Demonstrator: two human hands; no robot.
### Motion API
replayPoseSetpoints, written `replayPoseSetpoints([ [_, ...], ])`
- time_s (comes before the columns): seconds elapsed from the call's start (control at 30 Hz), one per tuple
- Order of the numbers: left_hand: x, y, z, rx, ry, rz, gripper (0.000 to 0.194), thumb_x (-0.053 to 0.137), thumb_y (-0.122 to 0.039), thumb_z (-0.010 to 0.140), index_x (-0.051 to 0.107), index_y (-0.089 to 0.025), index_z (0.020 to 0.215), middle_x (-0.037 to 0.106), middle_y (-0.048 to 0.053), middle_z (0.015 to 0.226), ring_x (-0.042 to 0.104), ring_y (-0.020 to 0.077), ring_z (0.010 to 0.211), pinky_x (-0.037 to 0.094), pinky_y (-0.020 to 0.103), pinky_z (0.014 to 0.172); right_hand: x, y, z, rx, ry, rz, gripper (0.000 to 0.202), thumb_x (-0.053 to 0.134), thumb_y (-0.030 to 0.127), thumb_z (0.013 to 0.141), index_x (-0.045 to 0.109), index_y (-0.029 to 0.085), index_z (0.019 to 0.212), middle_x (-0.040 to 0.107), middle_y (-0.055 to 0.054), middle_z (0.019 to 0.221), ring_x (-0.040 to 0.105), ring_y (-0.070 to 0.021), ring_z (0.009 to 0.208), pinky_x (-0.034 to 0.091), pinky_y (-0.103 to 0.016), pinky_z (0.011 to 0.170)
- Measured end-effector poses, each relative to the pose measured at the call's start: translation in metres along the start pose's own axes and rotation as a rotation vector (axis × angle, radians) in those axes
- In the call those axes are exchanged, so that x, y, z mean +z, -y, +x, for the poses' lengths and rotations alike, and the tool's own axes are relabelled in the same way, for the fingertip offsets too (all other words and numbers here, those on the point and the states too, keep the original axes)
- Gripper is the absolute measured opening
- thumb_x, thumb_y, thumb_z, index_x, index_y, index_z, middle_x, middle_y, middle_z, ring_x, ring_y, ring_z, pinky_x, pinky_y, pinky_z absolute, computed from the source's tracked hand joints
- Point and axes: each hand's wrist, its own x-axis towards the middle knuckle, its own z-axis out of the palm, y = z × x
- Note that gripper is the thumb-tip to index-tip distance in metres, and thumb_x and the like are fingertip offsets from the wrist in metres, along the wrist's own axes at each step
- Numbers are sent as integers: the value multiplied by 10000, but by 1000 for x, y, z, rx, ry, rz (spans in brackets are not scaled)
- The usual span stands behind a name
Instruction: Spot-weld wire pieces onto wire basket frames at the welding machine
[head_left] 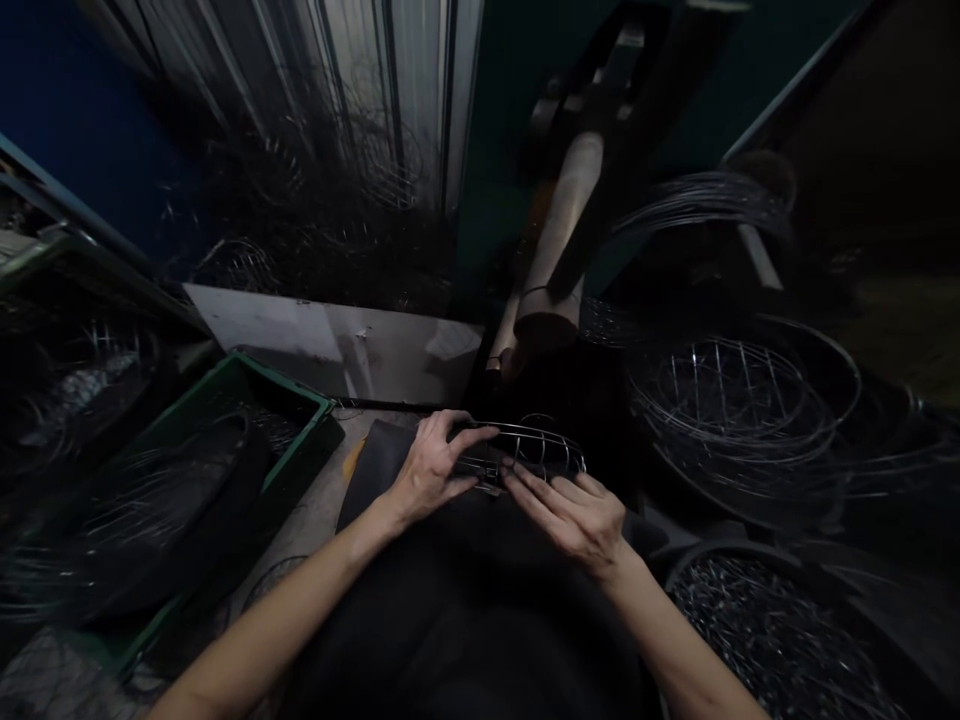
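Low in front of my body, over dark clothing, I hold a small wire frame [541, 440] of thin shiny rods with curved cross wires. My left hand [436, 462] grips its left part, thumb and fingers closed round the edge. On the right side, my right hand [571, 512] has its fingers pressed against the frame's near edge, close to the left fingertips. Whether a small part sits between the fingertips is too dark to make out.
On the right, a round container [757, 620] holds many small metal pieces, with wire grids [735, 390] stacked behind it. A green crate [300, 445] stands left. Ahead are a metal cylinder [559, 220] of a machine, a pale board [322, 345] and tangled wire [352, 220].
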Motion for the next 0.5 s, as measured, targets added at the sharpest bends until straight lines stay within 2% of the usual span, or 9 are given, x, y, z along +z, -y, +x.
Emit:
replayPoseSetpoints([
  [0.27, -1, -3, 1, 60, -63, 76, 609, 670, -176, 710, 470, -310, 1270, 462, 85, 1175, 471, 258, 1058, 414, 433, 889, 4, -7, 4, -62, -53, 11, 263, 541, 71, 832, 688, 217, 994, 702, 4, 1019, 505, -60, 575, 326, -265, 534],
  [0.5, -5, -7, 7, 44, 1, 135, 584, 676, -191, 722, 495, -323, 1262, 467, 98, 1164, 465, 273, 1049, 413, 452, 876, 2, -14, 2, -117, -26, -3, 242, 559, 96, 831, 681, 198, 1014, 677, -13, 1084, 508, -66, 596, 318, -275, 534],
])
